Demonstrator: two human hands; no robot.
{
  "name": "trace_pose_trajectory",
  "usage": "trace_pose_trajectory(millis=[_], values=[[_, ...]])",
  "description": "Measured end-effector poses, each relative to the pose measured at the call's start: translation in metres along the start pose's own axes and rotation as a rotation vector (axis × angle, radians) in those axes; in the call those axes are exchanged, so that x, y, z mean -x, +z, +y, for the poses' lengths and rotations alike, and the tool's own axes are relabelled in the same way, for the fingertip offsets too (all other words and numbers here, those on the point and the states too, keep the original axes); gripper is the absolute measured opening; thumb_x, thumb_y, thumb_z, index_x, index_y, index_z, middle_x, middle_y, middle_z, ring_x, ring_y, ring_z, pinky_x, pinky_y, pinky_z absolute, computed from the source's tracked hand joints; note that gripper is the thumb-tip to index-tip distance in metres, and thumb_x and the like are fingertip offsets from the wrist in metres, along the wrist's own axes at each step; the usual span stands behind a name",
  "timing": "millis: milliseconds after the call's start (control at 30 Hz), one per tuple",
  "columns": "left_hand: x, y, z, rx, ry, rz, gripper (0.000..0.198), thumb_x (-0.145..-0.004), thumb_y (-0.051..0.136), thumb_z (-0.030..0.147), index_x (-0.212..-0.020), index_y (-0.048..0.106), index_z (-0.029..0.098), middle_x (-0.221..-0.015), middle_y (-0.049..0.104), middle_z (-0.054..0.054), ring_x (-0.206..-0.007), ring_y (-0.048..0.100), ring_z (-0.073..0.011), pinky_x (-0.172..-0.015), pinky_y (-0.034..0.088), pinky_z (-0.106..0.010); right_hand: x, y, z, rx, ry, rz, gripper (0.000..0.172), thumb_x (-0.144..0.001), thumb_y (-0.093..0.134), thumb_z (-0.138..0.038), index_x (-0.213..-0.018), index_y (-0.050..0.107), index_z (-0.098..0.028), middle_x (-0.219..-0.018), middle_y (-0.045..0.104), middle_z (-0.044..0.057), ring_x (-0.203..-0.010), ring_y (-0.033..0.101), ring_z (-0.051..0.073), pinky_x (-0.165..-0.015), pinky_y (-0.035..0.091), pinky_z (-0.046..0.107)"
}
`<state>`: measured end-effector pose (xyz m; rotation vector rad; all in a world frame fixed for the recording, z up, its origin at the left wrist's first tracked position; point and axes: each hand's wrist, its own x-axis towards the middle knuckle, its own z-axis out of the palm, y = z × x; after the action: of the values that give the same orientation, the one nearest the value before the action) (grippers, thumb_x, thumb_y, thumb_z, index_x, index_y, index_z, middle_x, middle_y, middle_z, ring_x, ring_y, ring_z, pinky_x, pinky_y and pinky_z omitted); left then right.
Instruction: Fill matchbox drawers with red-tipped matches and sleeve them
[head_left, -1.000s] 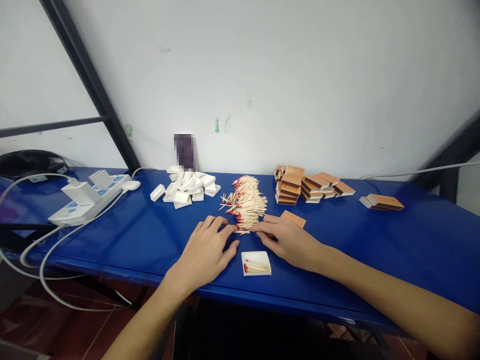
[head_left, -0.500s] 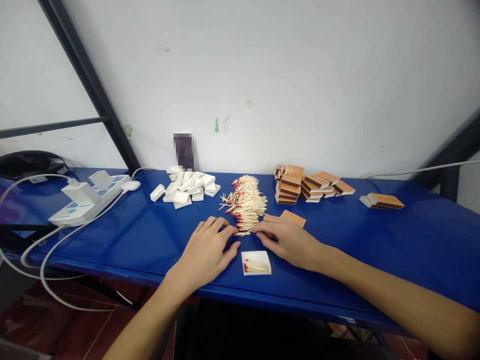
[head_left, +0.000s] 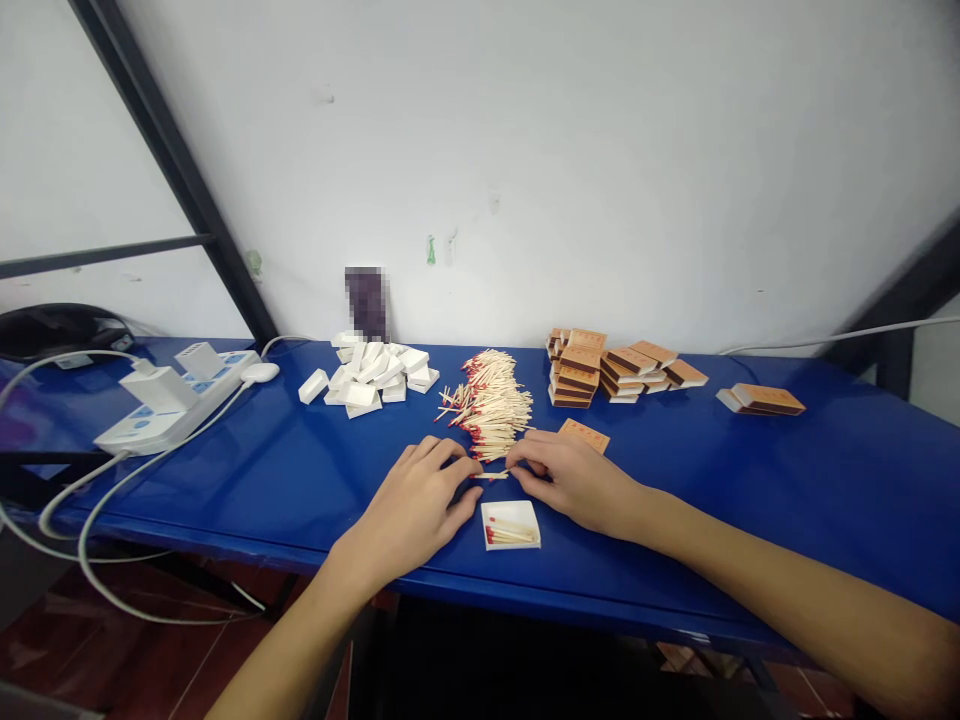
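Few matches in white tray (head_left: 511, 523) so far; large matchstick pile (head_left: 491, 405) left on blue surface (head_left: 300, 470). Left hand (head_left: 416, 510) and right hand (head_left: 574, 478) fingers pinching small match bundle (head_left: 491, 474) between them, just above tray. Empty trays (head_left: 371, 372) far left, sleeves (head_left: 607, 368) far right, none obstructing.

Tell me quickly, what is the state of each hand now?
Left hand: pinching one end of a few matches, palm down on the table.
Right hand: pinching the other end of the same matches.
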<state>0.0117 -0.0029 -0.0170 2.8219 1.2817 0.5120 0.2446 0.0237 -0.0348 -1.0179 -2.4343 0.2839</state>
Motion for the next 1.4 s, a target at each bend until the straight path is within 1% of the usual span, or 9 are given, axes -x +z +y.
trace_pose_trajectory(millis=[133,233,400,567,733,1000,1100,1200,1400], values=[[-0.001,0.000,0.001,-0.012,-0.009,0.005,0.017,-0.097,0.051,0.028,-0.110,0.059,0.022,-0.109,0.062,-0.003,-0.098,0.052,-0.0221,-0.085,0.041,-0.038,-0.001,-0.002,-0.002,0.011,0.017,-0.009,0.011,-0.092,0.048,-0.014,-0.086,0.055,-0.018,-0.075,0.055,0.001,-0.064,0.048,0.013,-0.061,0.036,0.025],[-0.002,0.000,0.003,-0.045,-0.044,0.022,0.011,-0.097,0.049,0.027,-0.101,0.057,0.020,-0.099,0.064,-0.002,-0.094,0.052,-0.0221,-0.082,0.039,-0.037,-0.002,-0.002,-0.003,-0.004,0.064,-0.020,0.012,-0.096,0.044,-0.018,-0.088,0.053,-0.019,-0.071,0.055,-0.001,-0.060,0.047,0.013,-0.059,0.035,0.025],[-0.003,0.001,0.005,-0.112,-0.078,0.051,0.012,-0.095,0.051,0.027,-0.088,0.057,0.019,-0.094,0.063,-0.002,-0.091,0.052,-0.0219,-0.076,0.036,-0.036,-0.005,0.002,-0.006,-0.014,0.112,0.012,0.010,-0.094,0.049,-0.020,-0.088,0.057,-0.019,-0.059,0.050,-0.005,-0.051,0.041,0.012,-0.055,0.029,0.025],[-0.003,0.002,0.004,-0.095,-0.072,0.056,0.014,-0.096,0.050,0.026,-0.091,0.061,0.019,-0.097,0.064,-0.002,-0.089,0.054,-0.0201,-0.077,0.036,-0.036,-0.004,-0.002,-0.011,-0.069,0.117,0.089,0.017,-0.095,0.046,-0.022,-0.089,0.062,-0.018,-0.058,0.052,-0.004,-0.050,0.043,0.011,-0.054,0.030,0.025],[-0.002,0.000,0.003,-0.056,-0.041,0.043,0.012,-0.095,0.051,0.026,-0.093,0.062,0.020,-0.098,0.063,-0.002,-0.090,0.054,-0.0197,-0.081,0.037,-0.036,0.002,-0.002,-0.011,-0.007,0.058,0.075,0.020,-0.092,0.048,-0.021,-0.084,0.065,-0.017,-0.062,0.060,0.000,-0.052,0.048,0.012,-0.055,0.034,0.025],[-0.001,-0.001,0.004,-0.032,-0.021,0.032,0.011,-0.096,0.051,0.025,-0.098,0.061,0.020,-0.100,0.063,-0.002,-0.090,0.053,-0.0197,-0.082,0.037,-0.036,0.002,-0.001,-0.010,0.003,0.055,0.047,0.028,-0.090,0.048,-0.019,-0.106,0.071,-0.018,-0.083,0.073,0.005,-0.068,0.063,0.017,-0.064,0.043,0.027],[-0.001,-0.001,0.004,-0.055,-0.063,0.060,0.017,-0.096,0.049,0.027,-0.088,0.061,0.018,-0.091,0.062,-0.003,-0.087,0.053,-0.0202,-0.079,0.036,-0.036,0.002,-0.002,-0.010,0.000,0.061,0.036,0.030,-0.090,0.049,-0.018,-0.110,0.071,-0.017,-0.091,0.074,0.007,-0.075,0.066,0.018,-0.067,0.045,0.028],[-0.002,0.001,0.004,-0.036,-0.081,0.073,0.025,-0.096,0.051,0.028,-0.076,0.061,0.017,-0.078,0.062,-0.002,-0.078,0.054,-0.0185,-0.075,0.035,-0.035,0.002,-0.003,-0.010,0.018,0.061,0.030,0.030,-0.091,0.049,-0.019,-0.110,0.071,-0.018,-0.086,0.074,0.007,-0.074,0.065,0.018,-0.066,0.045,0.028],[-0.005,0.003,0.004,0.039,-0.138,0.035,0.027,-0.094,0.055,0.031,-0.074,0.067,0.018,-0.069,0.066,0.001,-0.061,0.056,-0.0140,-0.073,0.039,-0.032,0.002,-0.004,-0.011,0.007,0.072,-0.006,0.034,-0.090,0.048,-0.019,-0.117,0.070,-0.018,-0.101,0.076,0.007,-0.086,0.069,0.020,-0.075,0.049,0.031]])
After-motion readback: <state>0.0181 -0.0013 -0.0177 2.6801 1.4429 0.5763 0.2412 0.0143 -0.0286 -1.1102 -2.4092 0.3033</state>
